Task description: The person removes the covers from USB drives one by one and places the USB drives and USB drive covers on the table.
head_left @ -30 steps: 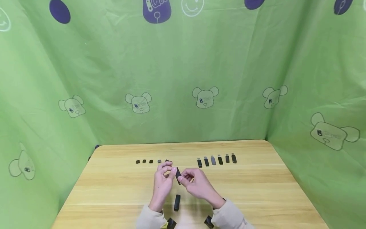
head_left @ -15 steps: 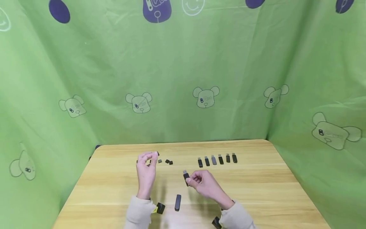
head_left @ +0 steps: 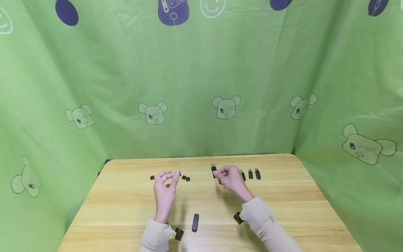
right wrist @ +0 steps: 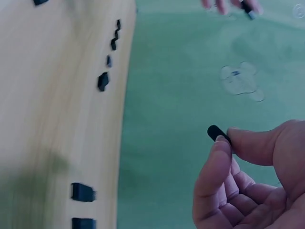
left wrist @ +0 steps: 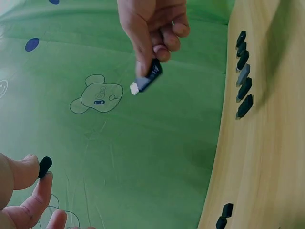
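In the head view my left hand (head_left: 165, 192) pinches a small black cap (left wrist: 45, 167) between thumb and finger, raised over the row of caps. My right hand (head_left: 233, 180) holds a black USB flash drive (head_left: 214, 170) with its metal plug bare and pointing away, at the left end of the drive row. That row of uncapped flash drives (head_left: 257, 174) is partly hidden behind the right hand. Loose black caps (head_left: 188, 179) lie beside the left hand, which covers some of the others. A longer dark flash drive (head_left: 195, 223) lies nearer the front, its plug not showing.
The wooden table (head_left: 126, 203) is walled in by green curtains (head_left: 189, 136) at the back and sides. A black wrist camera (head_left: 178, 234) sits at the left cuff and another wrist camera (head_left: 238, 218) at the right.
Both hands were together on the flash drive; they then drew apart, the cap staying in the left. The right hand has carried the drive away toward the row; the left has shifted slightly right.
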{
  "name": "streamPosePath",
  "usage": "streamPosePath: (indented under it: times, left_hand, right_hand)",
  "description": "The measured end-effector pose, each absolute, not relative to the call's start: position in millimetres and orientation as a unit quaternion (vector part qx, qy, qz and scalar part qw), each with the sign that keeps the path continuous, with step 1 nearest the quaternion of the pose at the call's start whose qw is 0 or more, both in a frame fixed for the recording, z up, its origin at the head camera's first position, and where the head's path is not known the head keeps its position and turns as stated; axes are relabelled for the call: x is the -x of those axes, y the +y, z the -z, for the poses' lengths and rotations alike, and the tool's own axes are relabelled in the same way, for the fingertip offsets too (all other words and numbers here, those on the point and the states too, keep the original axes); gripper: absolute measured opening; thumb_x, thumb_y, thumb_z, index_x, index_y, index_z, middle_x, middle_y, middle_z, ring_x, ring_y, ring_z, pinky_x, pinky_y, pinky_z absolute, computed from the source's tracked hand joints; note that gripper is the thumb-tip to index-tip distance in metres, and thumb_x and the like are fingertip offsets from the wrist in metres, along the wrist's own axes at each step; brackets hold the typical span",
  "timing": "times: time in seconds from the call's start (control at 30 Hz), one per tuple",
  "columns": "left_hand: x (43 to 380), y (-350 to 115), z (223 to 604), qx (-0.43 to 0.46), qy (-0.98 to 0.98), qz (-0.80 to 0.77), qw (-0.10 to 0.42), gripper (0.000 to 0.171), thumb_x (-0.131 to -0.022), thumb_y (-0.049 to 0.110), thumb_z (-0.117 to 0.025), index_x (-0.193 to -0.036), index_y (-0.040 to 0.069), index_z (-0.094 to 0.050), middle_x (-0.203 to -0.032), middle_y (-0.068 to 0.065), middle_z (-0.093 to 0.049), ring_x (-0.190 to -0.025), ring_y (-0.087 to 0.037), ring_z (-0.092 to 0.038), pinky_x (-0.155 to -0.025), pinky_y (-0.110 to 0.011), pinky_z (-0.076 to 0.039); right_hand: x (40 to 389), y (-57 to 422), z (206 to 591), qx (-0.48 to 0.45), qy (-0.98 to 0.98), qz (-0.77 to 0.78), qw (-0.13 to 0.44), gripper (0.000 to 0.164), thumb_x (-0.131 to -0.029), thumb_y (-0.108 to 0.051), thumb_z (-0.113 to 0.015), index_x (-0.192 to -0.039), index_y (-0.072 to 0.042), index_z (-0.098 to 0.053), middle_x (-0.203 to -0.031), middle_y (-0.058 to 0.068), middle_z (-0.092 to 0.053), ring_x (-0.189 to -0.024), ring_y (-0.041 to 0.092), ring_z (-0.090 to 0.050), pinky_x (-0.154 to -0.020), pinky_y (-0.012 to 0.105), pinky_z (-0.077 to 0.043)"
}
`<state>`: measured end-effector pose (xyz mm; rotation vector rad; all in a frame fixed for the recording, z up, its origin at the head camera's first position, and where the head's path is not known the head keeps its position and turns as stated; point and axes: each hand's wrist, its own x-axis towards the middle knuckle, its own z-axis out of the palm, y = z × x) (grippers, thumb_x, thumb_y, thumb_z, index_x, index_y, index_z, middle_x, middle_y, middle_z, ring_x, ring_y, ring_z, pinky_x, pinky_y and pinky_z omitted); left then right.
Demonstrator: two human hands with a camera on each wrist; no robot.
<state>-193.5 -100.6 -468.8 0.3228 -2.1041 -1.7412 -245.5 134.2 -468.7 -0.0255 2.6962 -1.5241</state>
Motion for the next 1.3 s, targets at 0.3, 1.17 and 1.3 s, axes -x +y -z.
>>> streamPosePath:
  times: [0.3, 1.17, 1.3]
  left_hand:
    - [188, -100, 474, -0.112, -0.753, 0.615, 0.205, 0.028, -0.092, 0.026, -0.075, -0.093, -0.002, -0.074, -0.125, -0.017, -0.061, -0.122, -0.032, -0.055, -0.09, -0.039, -0.056]
    - [185, -97, 483, -0.121, -0.766, 0.601, 0.193, 0.021, -0.091, 0.021, -0.075, -0.097, 0.0, -0.075, -0.126, -0.016, -0.061, -0.12, -0.032, -0.055, -0.091, -0.042, -0.055]
    - [187, -96, 484, -0.117, -0.766, 0.6, 0.198, 0.021, -0.09, 0.021, -0.076, -0.095, 0.001, -0.075, -0.124, -0.016, -0.062, -0.121, -0.032, -0.055, -0.092, -0.044, -0.054]
  right_hand:
    - [269, 130, 492, -0.028, 0.885, 0.461, 0.062, 0.015, -0.092, -0.016, -0.072, -0.09, -0.002, -0.072, -0.077, 0.008, -0.073, -0.058, 0.012, -0.055, -0.055, 0.024, -0.044]
    - [287, 116, 536, -0.092, 0.906, 0.402, 0.089, 0.045, -0.086, -0.016, -0.076, -0.053, -0.019, -0.046, -0.049, -0.006, -0.043, -0.044, 0.009, -0.039, -0.044, 0.024, -0.033]
    - [288, 116, 536, -0.103, 0.912, 0.386, 0.091, 0.042, -0.087, -0.016, -0.073, -0.054, -0.018, -0.047, -0.048, -0.005, -0.042, -0.044, 0.01, -0.039, -0.042, 0.023, -0.03]
